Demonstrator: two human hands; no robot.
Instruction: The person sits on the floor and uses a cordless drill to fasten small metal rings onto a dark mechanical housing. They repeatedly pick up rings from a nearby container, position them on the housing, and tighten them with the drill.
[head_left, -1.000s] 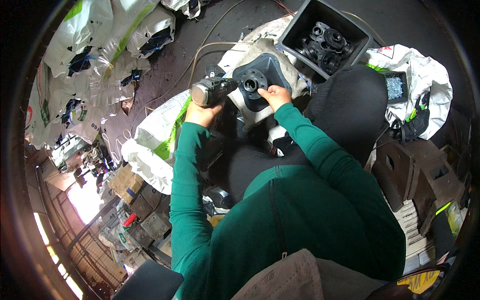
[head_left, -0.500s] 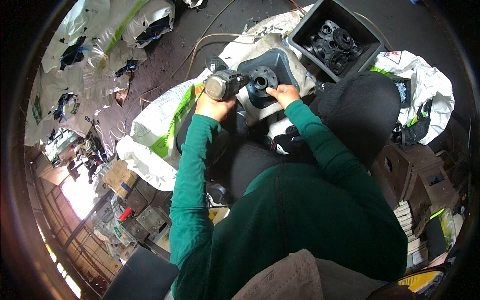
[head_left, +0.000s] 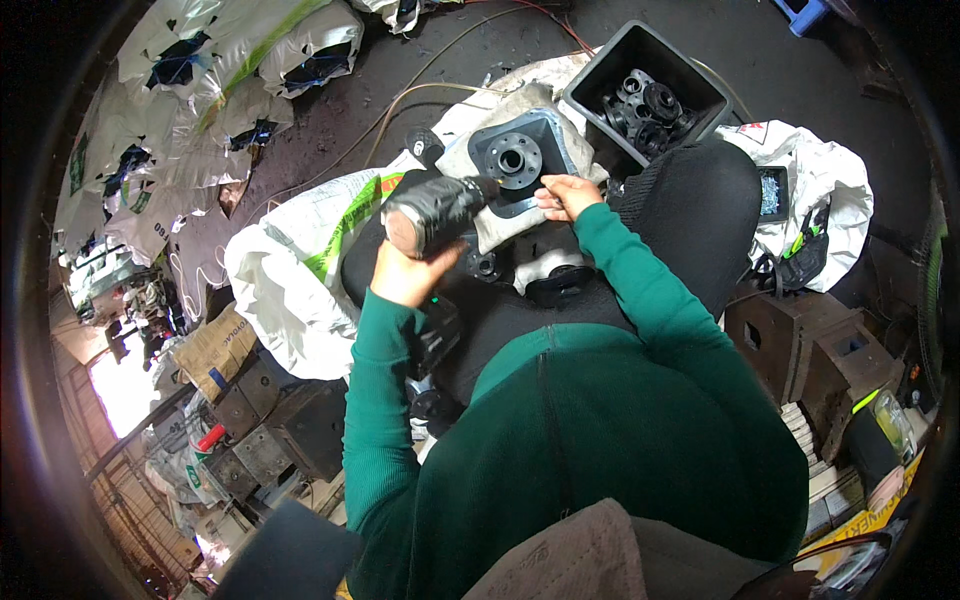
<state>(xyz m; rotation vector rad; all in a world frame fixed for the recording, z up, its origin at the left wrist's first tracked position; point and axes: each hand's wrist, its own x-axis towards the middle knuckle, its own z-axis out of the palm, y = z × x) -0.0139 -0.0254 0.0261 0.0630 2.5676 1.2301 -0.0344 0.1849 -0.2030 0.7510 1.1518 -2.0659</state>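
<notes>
My left hand (head_left: 405, 275) is closed round the grip of a cordless drill (head_left: 435, 212), whose nose points right; the tool is slightly blurred. Just beyond it, a round black flange (head_left: 512, 160) with a central hub and a ring of small holes lies in a grey plastic tray (head_left: 562, 135). The tray rests on a pale cloth between my knees. Close to the flange's lower right edge, apart from it, is my right hand (head_left: 572, 197). Its fingers are bent in together, and anything they hold is too small to make out.
A dark bin (head_left: 708, 88) of black flanged parts stands at the upper right. Right of my knee, a small tray of screws (head_left: 773, 195) sits on a white sack (head_left: 840, 185). Hoses (head_left: 405, 100) cross the floor near filled white bags (head_left: 180, 120). Metal blocks (head_left: 810, 340) stand at the right.
My left hand has drawn the drill back toward me and left, away from the flange. My right hand's fingers have come off the flange. The view has shifted a little.
</notes>
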